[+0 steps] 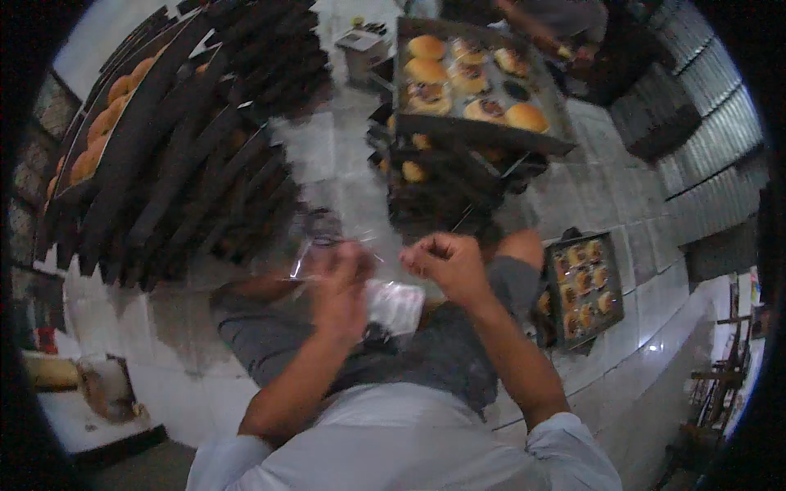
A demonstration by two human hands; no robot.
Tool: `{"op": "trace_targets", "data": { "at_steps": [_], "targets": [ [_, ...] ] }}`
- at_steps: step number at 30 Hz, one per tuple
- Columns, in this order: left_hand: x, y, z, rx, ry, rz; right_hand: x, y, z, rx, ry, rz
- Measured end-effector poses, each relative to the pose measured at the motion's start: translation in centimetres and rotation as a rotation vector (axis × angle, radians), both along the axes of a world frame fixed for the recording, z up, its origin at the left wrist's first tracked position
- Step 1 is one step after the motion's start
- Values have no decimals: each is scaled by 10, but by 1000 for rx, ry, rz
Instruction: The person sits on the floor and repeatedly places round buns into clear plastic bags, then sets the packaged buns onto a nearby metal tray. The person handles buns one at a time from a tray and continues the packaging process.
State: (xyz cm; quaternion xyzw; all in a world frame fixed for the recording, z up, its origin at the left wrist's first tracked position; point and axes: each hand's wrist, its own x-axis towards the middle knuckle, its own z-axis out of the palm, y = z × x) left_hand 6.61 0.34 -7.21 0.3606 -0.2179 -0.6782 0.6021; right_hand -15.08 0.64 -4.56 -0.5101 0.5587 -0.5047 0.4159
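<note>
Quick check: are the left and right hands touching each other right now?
No, a visible gap separates the left hand from the fingertips of the right hand.

I note one wide fisheye, worn at the head of the person (pixel 401 434), left-side unit. It faces down and forward, close above the left hand (pixel 340 282) and right hand (pixel 448 263); the bun tray (pixel 483 133) ahead lies farther off.
</note>
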Motion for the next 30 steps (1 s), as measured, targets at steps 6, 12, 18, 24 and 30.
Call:
{"op": "trace_targets", "data": {
  "at_steps": [6, 12, 18, 24, 30],
  "targets": [
    [96, -21, 6, -42, -806, -119, -227, -194, 90, -194, 818, -491],
    [155, 8, -34, -45, -842, 34, -328, -262, 60, 442, 763, -117],
    [88, -18, -18, 250, -310, -2, -296, -197, 78, 9, 470, -83],
    [48, -33, -26, 364, 348, -340, -8, 18, 61, -178, -146, -146],
    [-13, -17, 35, 328, -75, -125, 80, 59, 26, -438, 312, -158]
  ]
}}
